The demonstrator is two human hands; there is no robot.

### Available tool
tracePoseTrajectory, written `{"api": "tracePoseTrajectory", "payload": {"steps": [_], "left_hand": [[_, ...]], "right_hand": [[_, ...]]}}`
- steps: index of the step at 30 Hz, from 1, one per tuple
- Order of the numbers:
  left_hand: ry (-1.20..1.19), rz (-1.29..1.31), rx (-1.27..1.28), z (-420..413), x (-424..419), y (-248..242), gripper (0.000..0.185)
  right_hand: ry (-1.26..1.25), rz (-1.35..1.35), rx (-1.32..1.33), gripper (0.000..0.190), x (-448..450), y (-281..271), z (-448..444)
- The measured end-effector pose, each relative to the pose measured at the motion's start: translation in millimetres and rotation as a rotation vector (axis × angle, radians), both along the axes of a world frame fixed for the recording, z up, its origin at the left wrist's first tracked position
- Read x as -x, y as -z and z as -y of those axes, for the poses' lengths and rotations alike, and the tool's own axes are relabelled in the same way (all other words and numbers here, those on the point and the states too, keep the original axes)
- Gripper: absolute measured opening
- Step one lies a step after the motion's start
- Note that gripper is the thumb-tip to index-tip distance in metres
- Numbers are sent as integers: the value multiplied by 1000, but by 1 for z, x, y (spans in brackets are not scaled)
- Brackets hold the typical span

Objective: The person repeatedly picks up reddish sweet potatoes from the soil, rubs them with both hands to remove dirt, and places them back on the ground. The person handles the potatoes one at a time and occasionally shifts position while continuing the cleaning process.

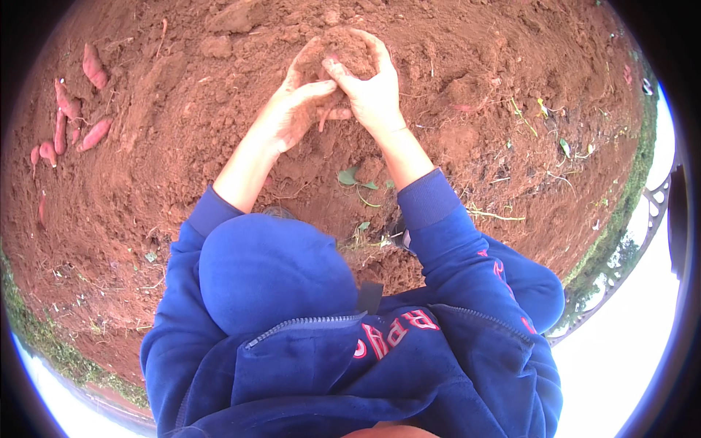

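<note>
Both of my hands are soil-covered and meet above the reddish-brown ground. My left hand point(296, 109) curves around the left side of a clump of soil point(348, 48), and my right hand point(375, 93) cups its right side. The two thumbs come together in front of the clump. A bit of pink skin, seemingly of a sweet potato point(332, 57), shows by my right thumb; most of it is hidden by soil and fingers. Below the palms hangs a thin pinkish root point(322, 120).
Several pink sweet potatoes point(96, 134) lie on the soil at the left. Another reddish root point(463, 108) shows partly in the soil at the right. Green leaves point(348, 175) and cut vine stems point(495, 215) are scattered near my feet. Grass point(608, 235) borders the plot.
</note>
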State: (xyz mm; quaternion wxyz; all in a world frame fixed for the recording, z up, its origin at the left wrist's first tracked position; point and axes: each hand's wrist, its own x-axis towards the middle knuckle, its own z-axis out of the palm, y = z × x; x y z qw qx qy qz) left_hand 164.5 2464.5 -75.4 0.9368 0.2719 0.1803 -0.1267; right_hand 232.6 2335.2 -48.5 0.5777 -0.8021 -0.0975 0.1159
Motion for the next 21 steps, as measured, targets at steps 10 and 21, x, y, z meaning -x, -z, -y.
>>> {"api": "tracePoseTrajectory", "payload": {"steps": [10, 21], "left_hand": [[-31, 44, -205, 6, 9, 11, 83], [-352, 233, -662, 3, 5, 1, 41]], "right_hand": [[143, -315, -18, 67, -13, 4, 10], [-189, -457, -11, 81, 31, -29, 15]]}}
